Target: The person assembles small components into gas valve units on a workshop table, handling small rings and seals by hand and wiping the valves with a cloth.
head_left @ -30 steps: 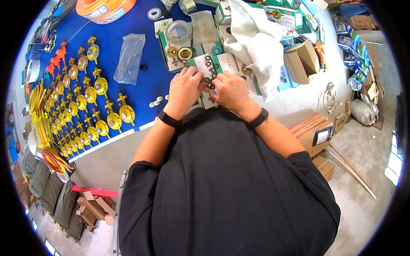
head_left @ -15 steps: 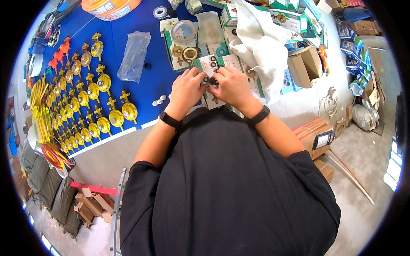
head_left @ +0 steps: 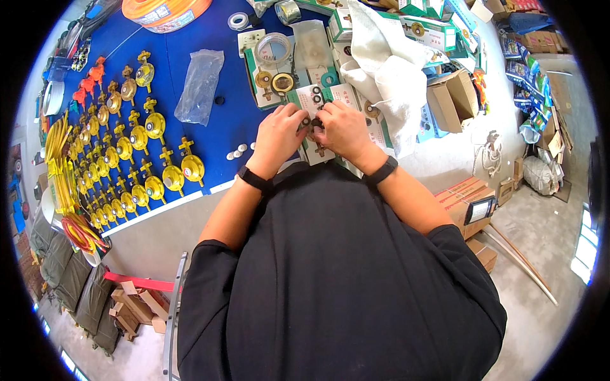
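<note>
Over a flat white-and-green printed carton (head_left: 309, 149), my left hand (head_left: 278, 134) and my right hand (head_left: 345, 130) work close together, both with fingers pinched. My left fingertips grip a small dark ring-shaped part (head_left: 305, 121). Between the right thumb and fingers is a small black part (head_left: 317, 122), mostly covered, so its kind is unclear. Just beyond the fingertips, black rings (head_left: 317, 90) lie on the carton. Further off are a green ring (head_left: 329, 79), a brass-rimmed round piece (head_left: 283, 82) and a roll of clear tape (head_left: 273, 47).
Rows of yellow gas regulators (head_left: 154, 124) fill the left of the blue tabletop (head_left: 184, 136). A clear plastic bag (head_left: 199, 86) and small white caps (head_left: 236, 152) lie nearer. White cloth (head_left: 400, 89) and an open cardboard box (head_left: 452, 98) are at right; an orange hose coil (head_left: 166, 11) sits far back.
My fingertips have drawn slightly apart, opening a small gap between the two little parts. The right hand has shifted a little; the surroundings look the same.
</note>
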